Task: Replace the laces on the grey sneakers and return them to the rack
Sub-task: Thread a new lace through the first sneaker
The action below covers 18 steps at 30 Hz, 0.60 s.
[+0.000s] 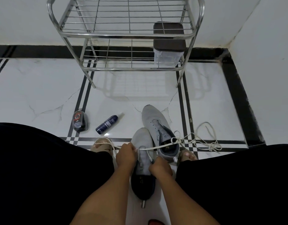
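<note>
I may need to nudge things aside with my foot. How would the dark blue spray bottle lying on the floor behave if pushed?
The spray bottle lies on its side and looks round, so it would probably roll rather than slide. The glossy floor tile likely offers little grip. It looks small and slim, so probably light and easily sent off.

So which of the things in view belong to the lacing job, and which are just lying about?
Job:
near sneaker
far sneaker
white lace
loose lace
rack
left hand
right hand

Lying about:
spray bottle
polish container
lidded box
</note>
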### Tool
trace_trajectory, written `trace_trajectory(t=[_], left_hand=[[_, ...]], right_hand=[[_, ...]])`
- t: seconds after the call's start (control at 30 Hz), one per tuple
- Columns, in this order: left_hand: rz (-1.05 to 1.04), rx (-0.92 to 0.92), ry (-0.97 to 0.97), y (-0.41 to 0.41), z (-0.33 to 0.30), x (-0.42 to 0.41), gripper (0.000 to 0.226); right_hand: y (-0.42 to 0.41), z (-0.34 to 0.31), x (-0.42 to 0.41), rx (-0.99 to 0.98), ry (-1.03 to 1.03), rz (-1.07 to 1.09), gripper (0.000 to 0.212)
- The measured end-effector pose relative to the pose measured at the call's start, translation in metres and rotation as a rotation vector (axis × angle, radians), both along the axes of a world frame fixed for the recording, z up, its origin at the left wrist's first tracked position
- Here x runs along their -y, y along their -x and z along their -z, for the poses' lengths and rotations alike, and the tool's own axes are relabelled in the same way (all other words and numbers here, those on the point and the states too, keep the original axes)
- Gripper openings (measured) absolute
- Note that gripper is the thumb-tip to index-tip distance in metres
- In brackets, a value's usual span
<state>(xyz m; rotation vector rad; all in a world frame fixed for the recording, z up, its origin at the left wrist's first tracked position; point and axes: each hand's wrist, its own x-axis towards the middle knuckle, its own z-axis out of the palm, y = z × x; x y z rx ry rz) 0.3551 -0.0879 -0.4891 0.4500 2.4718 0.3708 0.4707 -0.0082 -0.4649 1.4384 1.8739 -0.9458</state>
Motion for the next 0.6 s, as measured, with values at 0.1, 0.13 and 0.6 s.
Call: trace_trajectory(t=[0.1, 0.13, 0.6], left_hand=[[-0.221, 0.149, -0.092, 0.0, 0.003, -0.002, 0.01], [-0.281, 0.171, -0.115, 0.001, 0.005, -0.002, 0.009], [-0.851, 0.474, -0.302, 0.021, 0.054, 0.003, 0.019]], right_hand=[[0.0, 0.001, 0.0, 0.001, 0.002, 0.001, 0.037], [0.0, 0.001, 0.0, -0.001, 0.002, 0.003, 0.036], [-0.001, 0.001, 0.0, 0.0, 0.015, 0.03, 0.041]])
